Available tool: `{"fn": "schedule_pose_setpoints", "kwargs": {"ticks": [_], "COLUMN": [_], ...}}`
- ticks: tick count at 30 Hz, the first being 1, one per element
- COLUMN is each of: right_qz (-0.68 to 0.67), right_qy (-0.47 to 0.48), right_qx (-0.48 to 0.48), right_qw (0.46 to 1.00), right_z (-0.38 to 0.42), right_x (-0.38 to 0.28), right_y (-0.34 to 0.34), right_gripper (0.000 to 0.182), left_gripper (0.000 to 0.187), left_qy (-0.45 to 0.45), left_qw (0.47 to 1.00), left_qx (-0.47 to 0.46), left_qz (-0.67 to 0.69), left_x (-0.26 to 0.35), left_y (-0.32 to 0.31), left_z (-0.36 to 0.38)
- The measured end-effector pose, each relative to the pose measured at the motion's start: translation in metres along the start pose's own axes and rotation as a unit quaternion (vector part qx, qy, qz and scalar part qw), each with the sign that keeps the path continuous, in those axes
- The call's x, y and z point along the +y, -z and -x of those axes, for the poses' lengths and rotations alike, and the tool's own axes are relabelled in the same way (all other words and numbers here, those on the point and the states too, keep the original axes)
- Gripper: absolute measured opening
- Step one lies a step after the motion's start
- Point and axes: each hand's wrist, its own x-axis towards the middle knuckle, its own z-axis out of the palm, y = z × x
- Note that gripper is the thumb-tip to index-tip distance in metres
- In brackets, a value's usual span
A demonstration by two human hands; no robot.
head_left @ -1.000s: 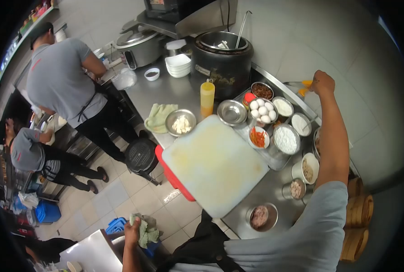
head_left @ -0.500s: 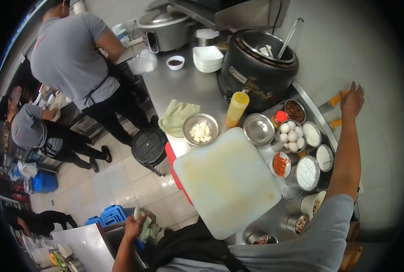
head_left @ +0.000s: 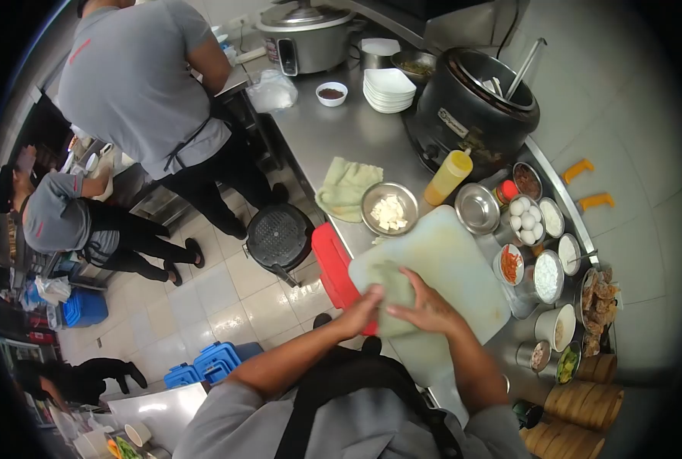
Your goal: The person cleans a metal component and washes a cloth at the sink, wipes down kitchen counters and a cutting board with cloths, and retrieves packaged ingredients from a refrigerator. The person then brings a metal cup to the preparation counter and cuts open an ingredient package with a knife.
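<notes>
A white cutting board [head_left: 454, 260] lies on the steel counter [head_left: 333, 138], over a red board [head_left: 333, 268] at its left edge. A pale green cloth [head_left: 393, 291] sits on the near left part of the white board. My left hand [head_left: 361, 310] grips the cloth's left side. My right hand [head_left: 427, 310] presses flat on the cloth with fingers spread. Both hands meet over the cloth.
Beyond the board stand a steel bowl of white pieces [head_left: 389, 209], an empty steel bowl [head_left: 477, 208], a yellow squeeze bottle [head_left: 448, 177], eggs [head_left: 526, 217], several ingredient cups, a black pot [head_left: 479, 111] and a folded green towel [head_left: 346, 186]. Two people work at left; a black stool [head_left: 278, 236] stands nearby.
My right hand left the orange handles on the wall and came down to the board. My left hand brought the green cloth up from below onto the board. The view shifted.
</notes>
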Motion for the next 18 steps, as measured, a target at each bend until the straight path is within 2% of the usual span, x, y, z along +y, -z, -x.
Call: {"fn": "schedule_pose_setpoints", "kwargs": {"ticks": [1, 2, 3, 4, 5, 6, 7, 8, 9, 10, 11, 12, 14, 16, 18], "right_qz": [0.017, -0.018, -0.055, 0.028, 0.109, 0.105, 0.179, 0.255, 0.254, 0.25, 0.246, 0.246, 0.232, 0.225, 0.219], "right_qy": [0.017, -0.049, -0.116, -0.12, -0.127, -0.14, -0.141, -0.14, -0.151, -0.171, -0.188, -0.193, -0.237, -0.233, -0.229], "right_qx": [0.03, 0.06, 0.09, 0.152, 0.213, 0.22, 0.227, 0.231, 0.236, 0.281, 0.324, 0.327, 0.352, 0.368, 0.382], "right_qw": [0.999, 0.997, 0.988, 0.981, 0.963, 0.96, 0.947, 0.929, 0.926, 0.911, 0.894, 0.892, 0.875, 0.872, 0.868], "right_z": [0.009, 0.018, 0.029, 0.041, 0.052, 0.06, 0.068, 0.072, 0.074, 0.075, 0.074, 0.073, 0.066, 0.061, 0.065], "right_x": [0.0, 0.008, 0.02, 0.029, 0.037, 0.043, 0.05, 0.056, 0.065, 0.078, 0.081, 0.082, 0.075, 0.083, 0.088], "right_y": [-0.001, 0.004, 0.012, 0.018, 0.021, 0.021, 0.019, 0.015, 0.004, -0.009, -0.018, -0.026, -0.041, -0.051, -0.057], "right_gripper": [0.078, 0.075, 0.072, 0.07, 0.068, 0.068, 0.069, 0.07, 0.07, 0.071, 0.073, 0.073, 0.075, 0.076, 0.077], "left_gripper": [0.059, 0.043, 0.032, 0.022, 0.014, 0.017, 0.022, 0.023, 0.024, 0.024, 0.023, 0.022, 0.021, 0.021, 0.021], "left_qy": [0.049, 0.062, -0.023, -0.105, -0.203, -0.18, -0.172, -0.13, -0.088, -0.083, -0.019, 0.045, 0.034, 0.024, -0.066], "left_qw": [0.998, 0.968, 0.968, 0.959, 0.907, 0.918, 0.909, 0.922, 0.932, 0.935, 0.946, 0.953, 0.955, 0.957, 0.943], "left_qx": [-0.007, -0.142, -0.115, -0.089, 0.062, 0.16, 0.246, 0.25, 0.255, 0.246, 0.238, 0.23, 0.234, 0.236, 0.275], "left_qz": [-0.037, -0.198, -0.223, -0.247, -0.363, -0.314, -0.288, -0.265, -0.241, -0.241, -0.217, -0.193, -0.182, -0.17, -0.178], "left_x": [-0.007, 0.024, 0.043, 0.057, 0.054, 0.068, 0.064, 0.086, 0.104, 0.105, 0.102, 0.097, 0.089, 0.08, 0.07], "left_y": [0.0, 0.006, 0.014, 0.022, 0.057, 0.08, 0.123, 0.119, 0.112, 0.114, 0.116, 0.117, 0.11, 0.105, 0.103], "left_z": [-0.018, -0.031, -0.039, -0.047, -0.075, -0.095, -0.13, -0.133, -0.134, -0.147, -0.163, -0.174, -0.178, -0.181, -0.182]}}
